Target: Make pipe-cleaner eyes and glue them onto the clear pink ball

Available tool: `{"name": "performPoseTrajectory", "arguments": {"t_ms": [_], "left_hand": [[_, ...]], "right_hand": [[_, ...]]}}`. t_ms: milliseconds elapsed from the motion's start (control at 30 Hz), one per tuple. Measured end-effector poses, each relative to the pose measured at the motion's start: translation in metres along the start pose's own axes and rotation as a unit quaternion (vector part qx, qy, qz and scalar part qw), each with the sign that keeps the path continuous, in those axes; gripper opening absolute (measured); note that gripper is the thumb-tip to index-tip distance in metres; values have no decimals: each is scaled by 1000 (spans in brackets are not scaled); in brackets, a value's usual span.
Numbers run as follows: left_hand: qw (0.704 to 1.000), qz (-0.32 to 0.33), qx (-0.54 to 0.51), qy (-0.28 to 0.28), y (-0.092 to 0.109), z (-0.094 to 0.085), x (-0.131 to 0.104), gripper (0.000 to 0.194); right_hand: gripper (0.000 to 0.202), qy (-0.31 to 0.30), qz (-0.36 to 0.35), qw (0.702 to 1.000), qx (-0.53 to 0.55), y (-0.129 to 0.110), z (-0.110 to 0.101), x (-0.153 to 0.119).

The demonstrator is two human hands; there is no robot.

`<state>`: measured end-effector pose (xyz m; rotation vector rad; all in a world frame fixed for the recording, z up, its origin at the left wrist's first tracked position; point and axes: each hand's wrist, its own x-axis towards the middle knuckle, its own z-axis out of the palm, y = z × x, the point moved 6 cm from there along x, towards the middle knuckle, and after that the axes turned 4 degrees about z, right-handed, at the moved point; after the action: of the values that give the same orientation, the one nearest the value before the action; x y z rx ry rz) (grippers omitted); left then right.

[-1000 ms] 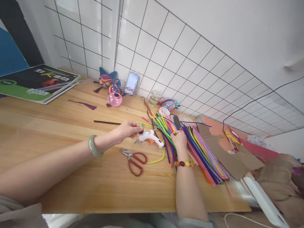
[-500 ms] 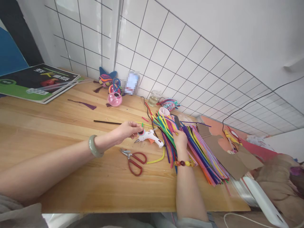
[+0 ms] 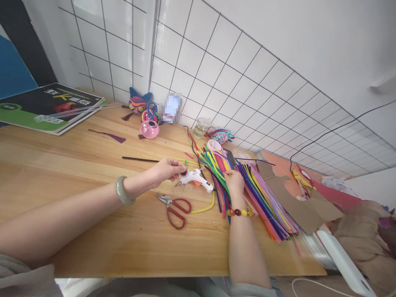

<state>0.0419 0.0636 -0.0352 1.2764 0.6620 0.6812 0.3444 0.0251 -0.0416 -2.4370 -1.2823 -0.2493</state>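
My left hand (image 3: 169, 170) is closed, pinching a small round piece (image 3: 184, 171) with a dark middle, a coloured rim and a green tip sticking up. Just behind and beside that piece, a white hot glue gun (image 3: 202, 182) lies on the table. My right hand (image 3: 234, 183) rests over a loose bundle of pipe cleaners (image 3: 213, 159) in many colours, its thumb and fingers pinched among them. Which strand it grips is hard to make out. Red-handled scissors (image 3: 176, 208) lie below the glue gun, near a bent yellow pipe cleaner (image 3: 204, 209).
A second pipe cleaner bundle (image 3: 269, 202) and cardboard (image 3: 297, 206) lie to the right. Along the wall stand a phone (image 3: 172, 108), a glass jar (image 3: 201, 128), a pink bowl (image 3: 149, 129) and colourful crafts (image 3: 139, 102). A purple tassel (image 3: 111, 135) and a booklet (image 3: 49, 108) lie left.
My right hand has shifted very slightly at the pipe cleaners, and some strands around it have moved a little. My left hand stays in place with the small round piece.
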Motion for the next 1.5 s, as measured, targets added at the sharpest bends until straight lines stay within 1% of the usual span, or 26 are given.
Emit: {"name": "performPoseTrajectory", "arguments": {"t_ms": [267,433,567,733,933,1067,1300,1400,1500], "left_hand": [[1000,-2,7,4,1,0,0,32],[1000,-2,0,3,1,-1,0,28],[1000,1,-2,-3,0,0,0,26],[1000,2,-1,-1,0,-1,0,27],[1000,4,-3,-6,1,0,0,28],[1000,1,0,-5,0,0,0,28],[1000,2,-6,-4,-2,0,1,28],[1000,-2,-23,-6,-1,1,1,27],[998,-23,-64,-7,-2,2,0,26]], "right_hand": [[29,14,24,999,26,2,-4,-2],[37,16,17,999,46,2,-6,0],[34,3,7,999,47,3,-2,1],[30,3,3,999,41,4,2,2],[24,-2,8,999,41,5,4,3],[26,6,10,998,56,7,3,3],[28,46,-20,993,104,4,-4,-1],[24,94,-39,987,124,-3,-14,-5],[19,160,-53,975,147,-10,-30,-9]]}}
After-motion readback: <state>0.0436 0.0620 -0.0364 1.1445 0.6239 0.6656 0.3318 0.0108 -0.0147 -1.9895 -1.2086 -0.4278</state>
